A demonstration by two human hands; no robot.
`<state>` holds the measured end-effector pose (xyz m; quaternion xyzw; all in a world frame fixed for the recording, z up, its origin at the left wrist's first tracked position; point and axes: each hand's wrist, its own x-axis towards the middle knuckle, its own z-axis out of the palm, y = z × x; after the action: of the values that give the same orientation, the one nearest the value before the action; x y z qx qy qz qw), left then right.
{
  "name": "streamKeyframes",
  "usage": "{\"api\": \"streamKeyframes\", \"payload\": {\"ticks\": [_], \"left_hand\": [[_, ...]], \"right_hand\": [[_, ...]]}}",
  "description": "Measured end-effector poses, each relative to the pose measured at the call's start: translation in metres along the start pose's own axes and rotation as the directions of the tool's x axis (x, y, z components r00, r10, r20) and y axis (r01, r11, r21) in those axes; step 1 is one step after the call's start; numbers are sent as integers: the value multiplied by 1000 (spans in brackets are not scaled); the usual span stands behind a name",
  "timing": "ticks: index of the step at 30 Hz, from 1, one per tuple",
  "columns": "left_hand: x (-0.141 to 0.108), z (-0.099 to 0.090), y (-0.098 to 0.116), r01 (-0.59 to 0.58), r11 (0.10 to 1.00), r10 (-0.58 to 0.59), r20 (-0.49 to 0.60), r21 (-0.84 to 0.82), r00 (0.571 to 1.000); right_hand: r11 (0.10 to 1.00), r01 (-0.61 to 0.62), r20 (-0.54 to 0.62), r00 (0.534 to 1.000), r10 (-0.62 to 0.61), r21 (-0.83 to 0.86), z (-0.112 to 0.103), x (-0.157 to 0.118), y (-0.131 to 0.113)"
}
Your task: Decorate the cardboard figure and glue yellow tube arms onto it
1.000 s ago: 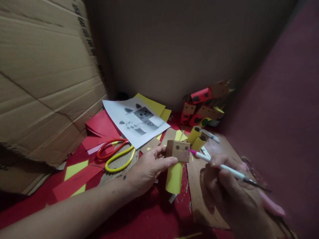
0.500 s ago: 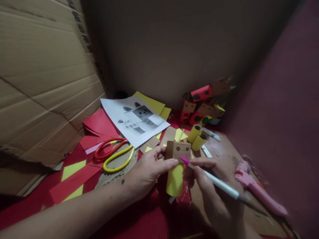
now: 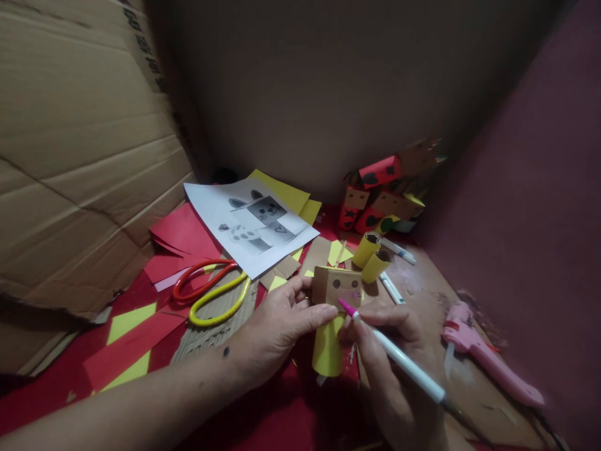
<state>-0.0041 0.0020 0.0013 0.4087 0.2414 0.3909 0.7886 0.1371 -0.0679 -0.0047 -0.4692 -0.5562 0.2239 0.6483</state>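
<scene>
My left hand (image 3: pixel 282 322) pinches a small cardboard animal figure (image 3: pixel 345 285) by the lower left of its boxy head. The head has two dark round eyes and a small pink-purple mark. Below it a yellow paper-covered tube (image 3: pixel 327 354) forms the body. My right hand (image 3: pixel 389 357) is closed around a white felt-tip marker (image 3: pixel 404 357). The marker's magenta tip is at the lower part of the cardboard face; whether it touches is hard to tell. Some right fingers are tucked beside the yellow tube.
A printed animal picture (image 3: pixel 282 250) lies behind, over red paper (image 3: pixel 183 235). Scissors (image 3: pixel 218 300) with red and yellow handles sit left. Two yellow rolls (image 3: pixel 366 250), finished-looking figures (image 3: pixel 380 181) and a pink glue gun (image 3: pixel 488 357) are right. Cardboard (image 3: pixel 84 156) stands left.
The marker and my right hand have shifted slightly, with the marker tilted a little more steeply. The cardboard head has turned slightly. The whole view has drifted a little.
</scene>
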Motion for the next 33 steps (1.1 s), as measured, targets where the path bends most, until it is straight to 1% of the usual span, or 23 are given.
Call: {"api": "streamKeyframes", "payload": {"ticks": [5, 8, 12, 18, 22, 28, 33], "left_hand": [[0, 2, 2, 25, 1000, -25, -21, 0, 999], [1, 2, 2, 28, 1000, -28, -21, -5, 999], [0, 2, 1, 27, 1000, -27, -21, 4, 999], [-1, 0, -1, 19, 1000, -19, -13, 7, 1000], [0, -2, -3, 16, 1000, -16, -7, 16, 1000], [1, -2, -4, 17, 1000, -17, 1, 2, 1000], [0, -1, -2, 15, 1000, -15, 19, -1, 1000]], "right_hand": [[999, 27, 11, 1000, -28, 47, 0, -3, 5], [999, 31, 2, 1000, -31, 44, 0, -3, 6], [1000, 29, -32, 999, -30, -10, -1, -5, 7], [995, 13, -18, 1000, -15, -94, -3, -6, 12], [996, 47, 6, 999, -47, -81, -1, -3, 9], [996, 46, -46, 998, -50, -75, 3, 0, 2], [996, 42, -49, 998, -46, -85, 1, -1, 1]]}}
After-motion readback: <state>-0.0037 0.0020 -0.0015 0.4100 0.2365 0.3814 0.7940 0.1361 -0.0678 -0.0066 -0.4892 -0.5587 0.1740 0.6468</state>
